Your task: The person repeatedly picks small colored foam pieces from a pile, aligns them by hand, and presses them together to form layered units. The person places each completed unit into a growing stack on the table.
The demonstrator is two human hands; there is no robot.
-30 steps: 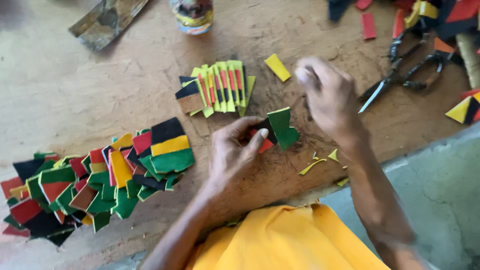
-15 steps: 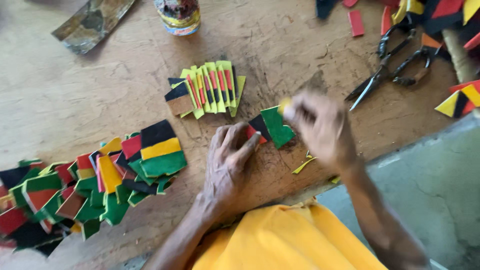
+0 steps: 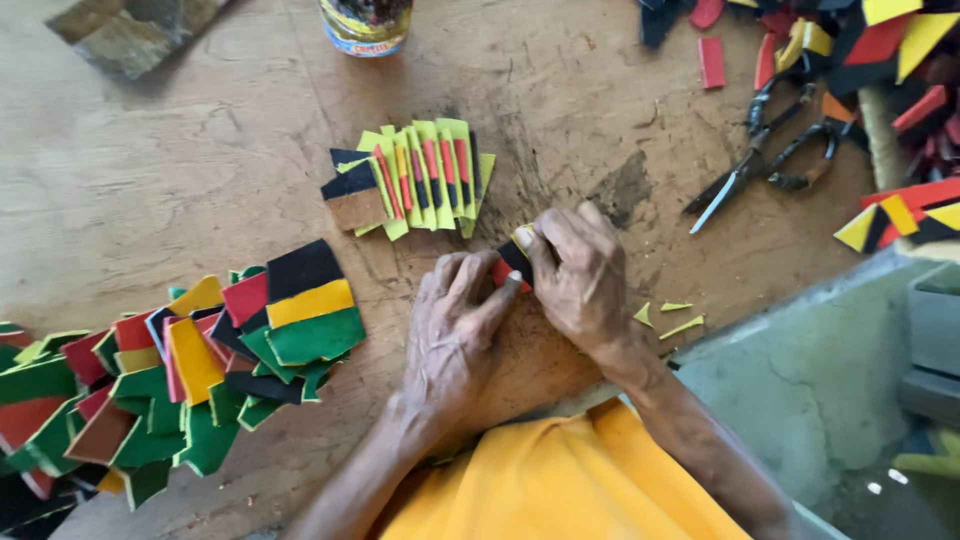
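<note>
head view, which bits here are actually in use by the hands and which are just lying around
In use:
- left hand
- right hand
- small red, black and yellow piece pressed between both hands

Lying about:
- scissors
- glue jar
- fanned yellow-green strips
- pile of finished striped pieces
- yellow offcuts

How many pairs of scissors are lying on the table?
1: the dark scissors lie at the upper right of the wooden table, blades open, beside the heap of coloured scraps. More could be hidden under that heap.
</note>
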